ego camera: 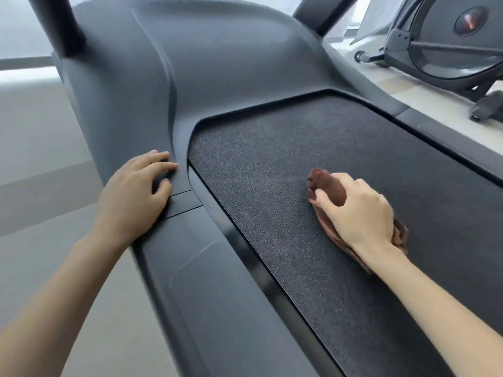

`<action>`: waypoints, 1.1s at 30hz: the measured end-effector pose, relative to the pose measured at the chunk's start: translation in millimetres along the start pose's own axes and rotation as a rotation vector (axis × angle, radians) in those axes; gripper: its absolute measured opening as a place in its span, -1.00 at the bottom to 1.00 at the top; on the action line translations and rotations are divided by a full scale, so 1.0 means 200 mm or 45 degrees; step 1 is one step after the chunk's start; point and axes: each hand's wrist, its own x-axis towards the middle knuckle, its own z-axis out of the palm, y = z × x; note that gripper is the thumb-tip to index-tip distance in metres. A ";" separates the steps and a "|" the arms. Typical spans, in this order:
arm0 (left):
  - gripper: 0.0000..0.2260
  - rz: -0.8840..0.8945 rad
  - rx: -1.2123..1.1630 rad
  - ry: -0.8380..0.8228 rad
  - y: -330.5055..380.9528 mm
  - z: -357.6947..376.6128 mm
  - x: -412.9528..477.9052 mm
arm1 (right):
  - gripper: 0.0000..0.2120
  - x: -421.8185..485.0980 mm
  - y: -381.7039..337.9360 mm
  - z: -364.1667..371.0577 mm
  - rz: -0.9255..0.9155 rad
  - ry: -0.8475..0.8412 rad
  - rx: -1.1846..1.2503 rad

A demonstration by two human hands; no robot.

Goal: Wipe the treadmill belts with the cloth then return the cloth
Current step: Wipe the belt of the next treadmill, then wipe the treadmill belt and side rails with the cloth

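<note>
The black textured treadmill belt (272, 164) runs from the centre to the lower right. A bunched reddish-brown cloth (328, 187) lies on the belt near its front end. My right hand (356, 210) grips the cloth and holds it down on the belt; part of the cloth shows behind my wrist. My left hand (136, 194) rests flat on the grey side rail (190, 268) left of the belt, fingers spread and relaxed, holding nothing.
The grey motor cover (217, 63) rises ahead of the belt, with dark uprights at top left and top right. The right side rail (435, 131) borders the belt. Another exercise machine (449, 50) stands on the pale floor at the upper right.
</note>
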 end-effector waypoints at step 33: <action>-0.38 -0.440 0.613 -0.426 -0.21 -0.68 -1.24 | -0.81 -0.75 -0.66 -0.34 -1.618 -0.334 0.496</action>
